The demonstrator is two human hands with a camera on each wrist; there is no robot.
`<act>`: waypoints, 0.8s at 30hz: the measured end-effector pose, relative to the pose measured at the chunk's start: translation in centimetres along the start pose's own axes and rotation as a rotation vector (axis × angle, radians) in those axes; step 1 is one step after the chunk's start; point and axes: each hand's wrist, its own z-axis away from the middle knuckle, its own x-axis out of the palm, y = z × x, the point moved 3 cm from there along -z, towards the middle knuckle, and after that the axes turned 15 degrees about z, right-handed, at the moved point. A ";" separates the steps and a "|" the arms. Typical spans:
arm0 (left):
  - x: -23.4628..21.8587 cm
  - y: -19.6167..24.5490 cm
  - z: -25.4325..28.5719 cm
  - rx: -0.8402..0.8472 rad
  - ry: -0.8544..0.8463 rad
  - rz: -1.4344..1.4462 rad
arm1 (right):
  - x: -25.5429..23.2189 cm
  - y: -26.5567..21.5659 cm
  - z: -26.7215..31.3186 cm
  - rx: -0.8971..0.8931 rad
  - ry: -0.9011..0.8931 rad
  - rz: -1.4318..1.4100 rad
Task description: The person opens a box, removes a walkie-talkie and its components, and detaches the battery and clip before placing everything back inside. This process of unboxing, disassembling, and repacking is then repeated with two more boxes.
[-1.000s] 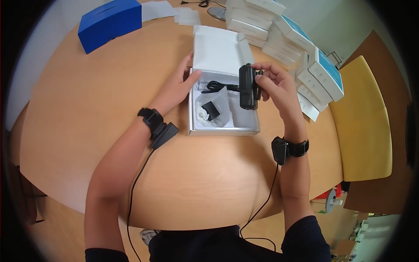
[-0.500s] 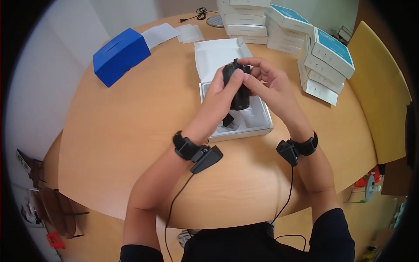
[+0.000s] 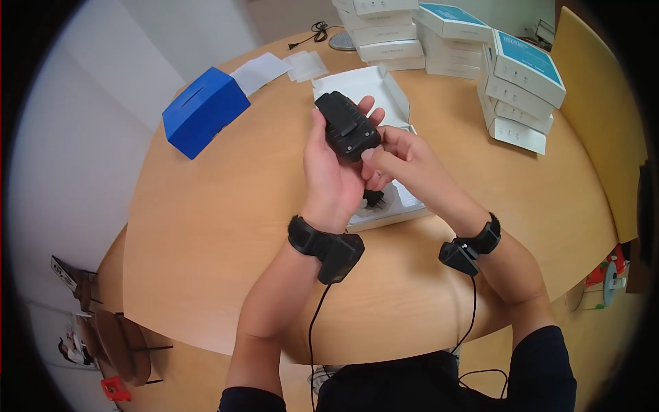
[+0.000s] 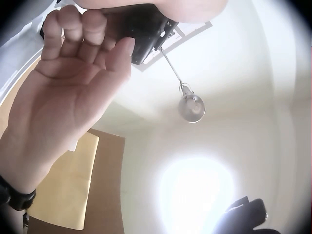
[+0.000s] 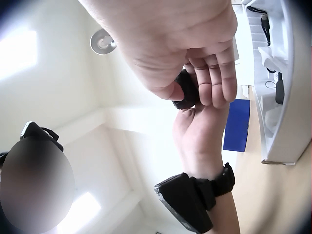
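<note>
A black handheld device (image 3: 343, 123) with a long clip on its upward face lies tilted in my left hand (image 3: 331, 175). The left palm faces up, with the thumb along one side and the fingers wrapped past the other. At the device's near end, the thumb and fingers of my right hand (image 3: 412, 159) pinch it, as the right wrist view also shows. Below both hands stands an opened white box (image 5: 300, 112), partly hidden in the head view. Inside it are a black plug adapter (image 5: 279, 90) and a black cable (image 5: 264, 27).
A blue box (image 3: 206, 113) stands at the left, near some white sheets (image 3: 261, 72). Several white boxes (image 3: 453, 51) are stacked at the back right, beside a yellow chair back (image 3: 594, 123). A corded plug (image 3: 312, 36) lies at the far edge.
The left hand has left the box's edge and taken the device. The device has turned to show its clip side. The right hand has moved down to its near end.
</note>
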 end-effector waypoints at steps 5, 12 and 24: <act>0.2 0.3 0.2 0.071 0.065 -0.037 | 1.2 1.4 -0.1 -0.033 0.003 -0.084; -0.3 -0.2 0.6 0.155 0.130 -0.068 | 2.7 1.8 0.9 -0.068 0.108 -0.044; 0.2 -0.6 0.6 0.176 0.060 -0.053 | 3.5 1.4 1.7 -0.119 0.204 -0.047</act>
